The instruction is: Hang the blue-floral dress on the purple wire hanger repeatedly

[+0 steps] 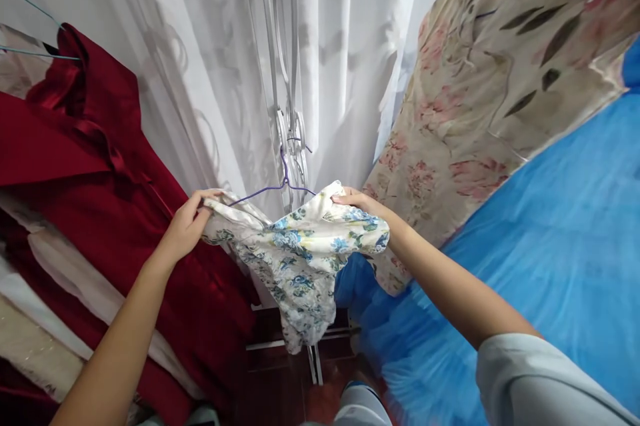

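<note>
A small white garment with blue flowers (300, 253) hangs on a purple wire hanger (280, 185) in front of me. My left hand (187, 226) is closed on the garment's left shoulder. My right hand (357, 203) is closed on its right shoulder, partly covered by the cloth. The hanger's hook reaches up to a bunch of clear plastic hangers (290, 126) against the white curtain (225, 66).
A dark red satin dress (85, 166) on a wire hanger hangs at the left over pale garments. At the right are a beige floral fabric (490, 79) and a blue tulle skirt (540, 233). A white rack base (313, 353) stands on the dark floor below.
</note>
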